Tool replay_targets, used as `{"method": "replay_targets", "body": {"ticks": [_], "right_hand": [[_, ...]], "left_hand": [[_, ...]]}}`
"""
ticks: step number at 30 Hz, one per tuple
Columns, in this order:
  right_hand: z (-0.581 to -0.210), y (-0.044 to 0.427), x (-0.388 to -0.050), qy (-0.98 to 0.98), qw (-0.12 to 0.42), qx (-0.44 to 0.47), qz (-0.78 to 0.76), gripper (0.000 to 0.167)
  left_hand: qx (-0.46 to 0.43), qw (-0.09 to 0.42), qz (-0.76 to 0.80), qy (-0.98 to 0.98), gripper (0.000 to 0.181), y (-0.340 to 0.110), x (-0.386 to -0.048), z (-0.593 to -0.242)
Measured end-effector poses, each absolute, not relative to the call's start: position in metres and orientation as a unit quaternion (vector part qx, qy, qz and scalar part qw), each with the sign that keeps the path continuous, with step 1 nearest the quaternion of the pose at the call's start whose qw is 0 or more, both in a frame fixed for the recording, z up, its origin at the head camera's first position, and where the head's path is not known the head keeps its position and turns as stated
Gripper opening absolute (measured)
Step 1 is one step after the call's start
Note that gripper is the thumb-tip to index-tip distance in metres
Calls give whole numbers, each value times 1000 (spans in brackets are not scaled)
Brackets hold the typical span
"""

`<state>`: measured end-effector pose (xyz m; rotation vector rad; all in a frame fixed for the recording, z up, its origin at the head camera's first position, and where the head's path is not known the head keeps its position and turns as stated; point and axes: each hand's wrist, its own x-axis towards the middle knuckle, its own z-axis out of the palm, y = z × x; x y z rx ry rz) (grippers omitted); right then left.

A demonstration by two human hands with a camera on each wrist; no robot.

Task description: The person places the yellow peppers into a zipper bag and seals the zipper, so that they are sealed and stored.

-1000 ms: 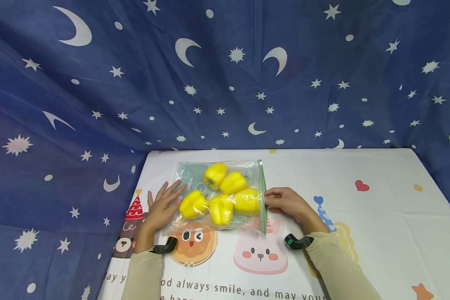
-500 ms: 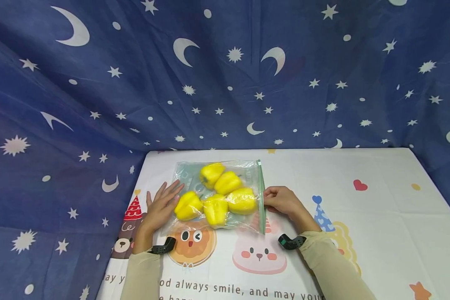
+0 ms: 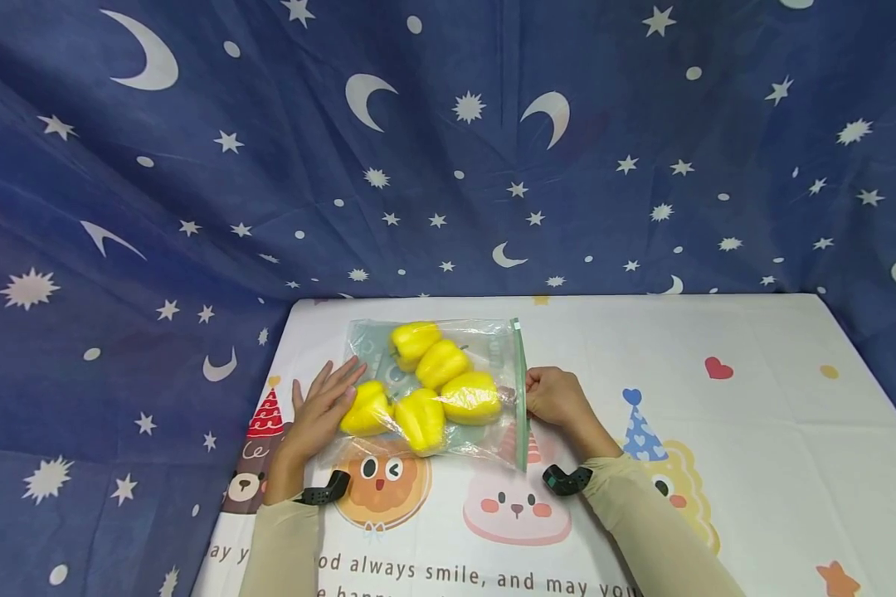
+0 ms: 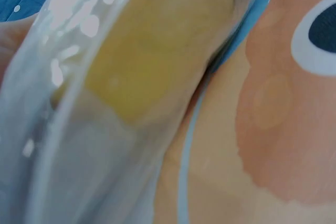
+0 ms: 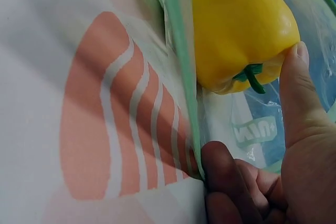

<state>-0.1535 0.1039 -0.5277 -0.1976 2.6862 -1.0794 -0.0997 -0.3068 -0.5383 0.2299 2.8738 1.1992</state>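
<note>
Several yellow bell peppers (image 3: 420, 421) lie inside a clear zip bag (image 3: 493, 348) on the table, its green-edged mouth facing right. My left hand (image 3: 321, 414), fingers spread and straight, rests on the bag's left end beside the leftmost pepper (image 3: 368, 409). At the mouth is my right hand (image 3: 558, 398); a fingertip shows through the plastic. The right wrist view has its straight thumb (image 5: 299, 93) touching the nearest pepper (image 5: 241, 24) by the green stem. The other fingers of that hand are bent beside the bag's green edge (image 5: 181, 61). Blurred plastic (image 4: 63, 103) fills much of the left wrist view.
A white tablecloth (image 3: 776, 464) with cartoon prints and lettering covers the table. Behind and to the left hangs a dark blue curtain (image 3: 433, 141) with moons and stars. A black wrist device (image 3: 567, 479) sits on the right wrist, another (image 3: 324, 489) on the left.
The peppers have slid left, deeper into the bag. My right hand has moved slightly left, a fingertip now inside the mouth. My left hand has stayed on the bag.
</note>
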Motion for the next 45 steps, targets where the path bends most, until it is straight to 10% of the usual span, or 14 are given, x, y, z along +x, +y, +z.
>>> {"method": "replay_targets", "body": {"ticks": [19, 45], "right_hand": [[-533, 124, -151, 805, 228, -26, -547, 17], [-516, 160, -159, 713, 238, -3, -659, 46]], "left_hand": [[73, 8, 395, 916, 44, -308, -104, -540], [40, -43, 393, 918, 42, -297, -107, -514]]}}
